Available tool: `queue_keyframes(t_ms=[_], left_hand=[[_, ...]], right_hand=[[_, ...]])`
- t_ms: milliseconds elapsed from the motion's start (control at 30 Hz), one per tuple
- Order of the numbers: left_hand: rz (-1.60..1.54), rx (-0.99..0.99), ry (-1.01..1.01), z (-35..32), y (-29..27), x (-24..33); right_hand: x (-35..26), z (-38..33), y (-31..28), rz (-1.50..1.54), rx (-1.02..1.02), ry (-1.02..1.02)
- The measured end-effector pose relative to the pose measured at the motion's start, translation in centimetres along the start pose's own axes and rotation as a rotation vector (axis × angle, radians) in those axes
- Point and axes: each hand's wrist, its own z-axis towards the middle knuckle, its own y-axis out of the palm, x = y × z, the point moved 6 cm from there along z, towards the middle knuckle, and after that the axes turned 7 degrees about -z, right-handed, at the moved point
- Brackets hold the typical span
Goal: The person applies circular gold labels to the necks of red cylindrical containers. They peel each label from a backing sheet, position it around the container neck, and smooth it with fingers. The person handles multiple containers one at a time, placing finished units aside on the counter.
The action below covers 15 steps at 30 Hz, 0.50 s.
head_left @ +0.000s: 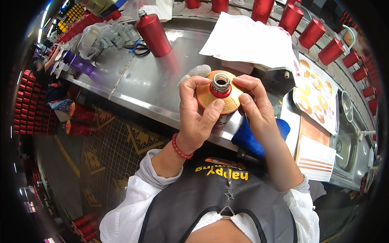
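Above the table (150, 87), both hands grasp a bottle (217, 94).
Left hand (197, 111) curls round its left side, thumb on the gold shoulder; right hand (255, 106) pinches the right edge.

- Bottle (219, 95): held over the near edge of the metal table (154, 85), between the left hand (198, 109) and the right hand (255, 105).
- Cloth (259, 135): on the table edge, under the right hand.
- Paper sheet (247, 40): behind the bottle.
- Lone bottle (153, 34): standing far left of the sheet, scissors (139, 48) just left of it.
- Row of bottles (312, 32): along the far right.
- Sticker sheet (316, 93): right of the hands.
- Sink (344, 146): at the right end.
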Motion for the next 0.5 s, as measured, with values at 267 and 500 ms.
queue_keyframes(t_ms=[267, 500], left_hand=[[0.078, 0.009, 0.027, -0.2, -0.2, -0.2], [-0.164, -0.057, -0.123, 1.0, -2.1, -0.7]], right_hand=[[-0.4, 0.1, 0.0, -0.040, 0.013, -0.016], [-2.9, 0.4, 0.3, -0.340, 0.127, -0.148]])
